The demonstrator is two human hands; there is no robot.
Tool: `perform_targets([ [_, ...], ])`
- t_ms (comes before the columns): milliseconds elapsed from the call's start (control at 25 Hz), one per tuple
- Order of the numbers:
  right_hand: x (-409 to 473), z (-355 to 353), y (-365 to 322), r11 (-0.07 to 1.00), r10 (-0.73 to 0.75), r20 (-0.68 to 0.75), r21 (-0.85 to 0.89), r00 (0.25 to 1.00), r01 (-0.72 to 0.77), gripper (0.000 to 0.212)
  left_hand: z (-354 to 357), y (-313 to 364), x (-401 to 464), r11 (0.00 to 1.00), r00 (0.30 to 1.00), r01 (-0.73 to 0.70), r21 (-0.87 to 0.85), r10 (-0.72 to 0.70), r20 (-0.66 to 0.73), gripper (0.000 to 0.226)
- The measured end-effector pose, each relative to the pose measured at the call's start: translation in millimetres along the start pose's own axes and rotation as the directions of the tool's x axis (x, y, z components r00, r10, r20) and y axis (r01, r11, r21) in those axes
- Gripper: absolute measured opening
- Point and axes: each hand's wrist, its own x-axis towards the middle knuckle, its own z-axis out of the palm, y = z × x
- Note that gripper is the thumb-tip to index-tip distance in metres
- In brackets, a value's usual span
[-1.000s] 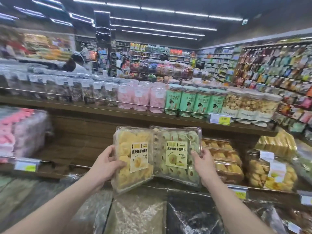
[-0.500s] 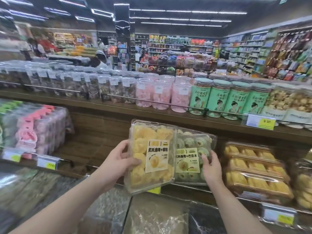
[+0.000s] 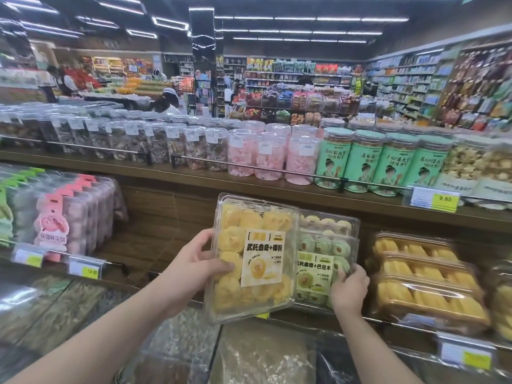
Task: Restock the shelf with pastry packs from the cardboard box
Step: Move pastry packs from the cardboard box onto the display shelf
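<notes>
The wooden shelf [image 3: 155, 245] is seen with stacked packs of yellow pastries [image 3: 424, 275] at the right. A clear pack of yellow cookies [image 3: 249, 259] is gripped upright at its left edge by the left hand [image 3: 198, 263], overlapping the pack of green cookies [image 3: 324, 261]. That pack is pressed at its lower right corner by the right hand [image 3: 347, 289] on the shelf, just beside the yellow pastries.

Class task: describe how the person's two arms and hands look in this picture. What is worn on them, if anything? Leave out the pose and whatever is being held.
Both forearms are bare as far as the picture shows; no sleeve or cuff is in view. The left hand and the right hand wear no gloves. No watch, bracelet or ring shows on either visible wrist or the visible fingers. The fingernails look short and unpainted, though the picture is slightly blurred.
</notes>
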Motion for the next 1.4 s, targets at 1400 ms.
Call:
perform_targets([
  [1400,1,-36,35,0.982,-0.082,0.269,-0.143,0.96,0.124,0.026,77,-111,159,0.717,0.997,-0.076,0.693,0.032,0.075,0.059],
])
